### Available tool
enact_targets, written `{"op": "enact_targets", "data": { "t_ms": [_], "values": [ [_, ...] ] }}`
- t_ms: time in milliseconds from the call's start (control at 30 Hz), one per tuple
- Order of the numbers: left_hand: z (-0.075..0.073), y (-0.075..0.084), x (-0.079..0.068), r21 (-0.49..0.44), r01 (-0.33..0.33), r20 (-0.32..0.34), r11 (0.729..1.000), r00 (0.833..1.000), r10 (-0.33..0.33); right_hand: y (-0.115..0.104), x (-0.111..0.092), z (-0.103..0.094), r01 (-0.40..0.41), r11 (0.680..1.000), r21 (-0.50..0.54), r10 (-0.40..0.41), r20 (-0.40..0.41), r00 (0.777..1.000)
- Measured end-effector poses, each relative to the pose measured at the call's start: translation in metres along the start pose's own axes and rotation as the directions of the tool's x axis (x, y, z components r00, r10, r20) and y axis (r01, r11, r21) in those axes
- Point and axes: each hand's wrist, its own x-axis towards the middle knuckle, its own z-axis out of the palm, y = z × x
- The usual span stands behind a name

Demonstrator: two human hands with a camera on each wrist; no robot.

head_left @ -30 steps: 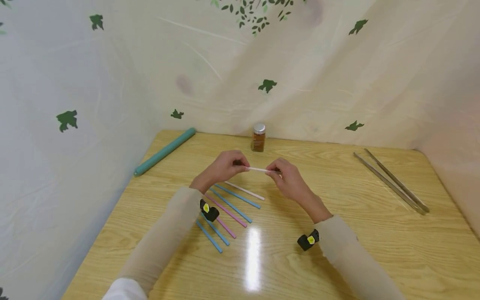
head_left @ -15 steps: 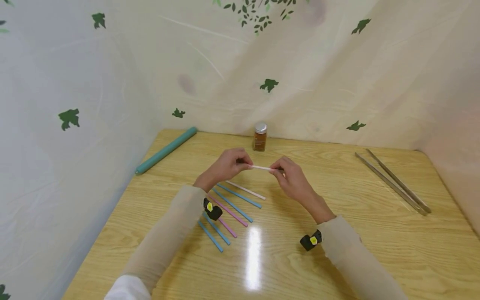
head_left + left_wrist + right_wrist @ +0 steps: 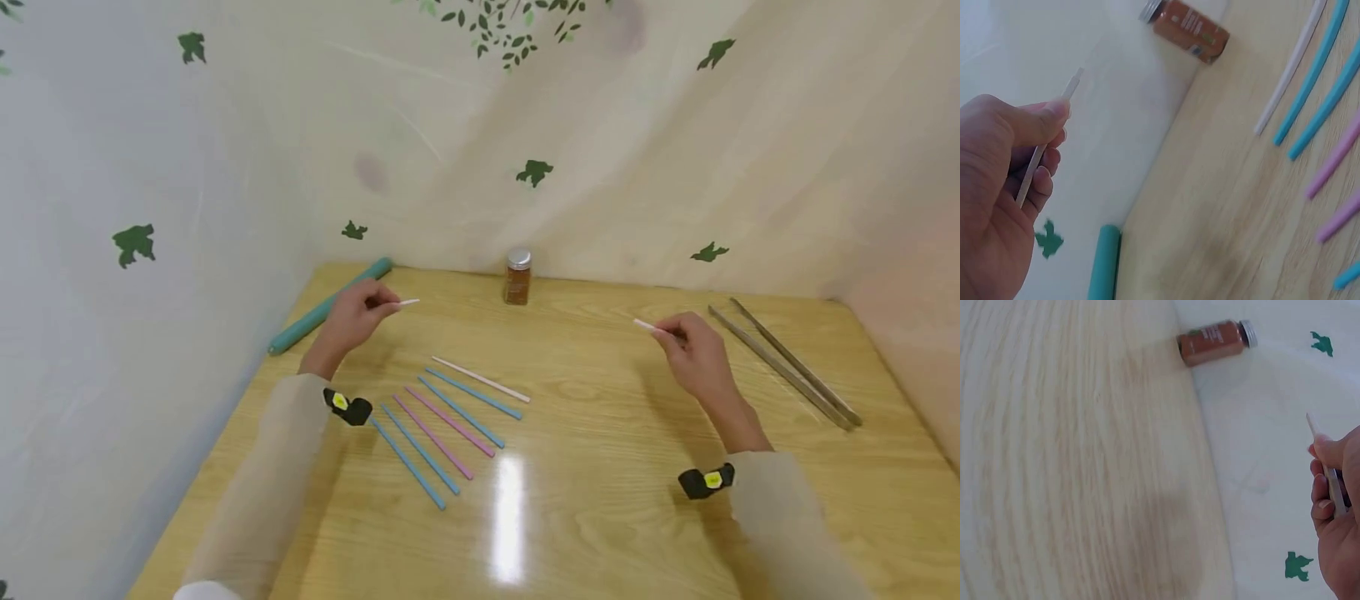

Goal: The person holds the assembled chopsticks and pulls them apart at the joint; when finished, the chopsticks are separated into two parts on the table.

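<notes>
My left hand pinches a short piece of thin white stick, in the air over the back left of the table. Out to the right, my right hand holds another short piece of white stick between thumb and fingers. Both pieces run back into the palms in the wrist views. Below and between the hands, several thin sticks lie in a slanted row: a white stick, pink sticks and blue sticks.
A green rod lies at the table's left edge, partly behind the left hand. A silver-lidded spice jar stands at the back middle. Metal tongs lie on the right. A light cloth with green leaf shapes surrounds the table.
Earlier both hands held the ends of one white stick close together. Now they have moved wide apart, each with a separate piece.
</notes>
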Motion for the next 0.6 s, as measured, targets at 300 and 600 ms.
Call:
{"op": "enact_targets", "data": {
  "t_ms": [300,600],
  "values": [
    [0.032,0.027,0.012,0.014,-0.006,0.123,1.000,0.992,0.004,0.002,-0.002,0.003,0.059,0.996,0.067,-0.061,0.036,0.997],
    [0.087,0.045,0.023,-0.036,-0.038,0.237,0.999,0.970,0.045,0.019,-0.004,-0.002,0.014,0.998,0.069,-0.017,0.054,0.998]
  ]
}}
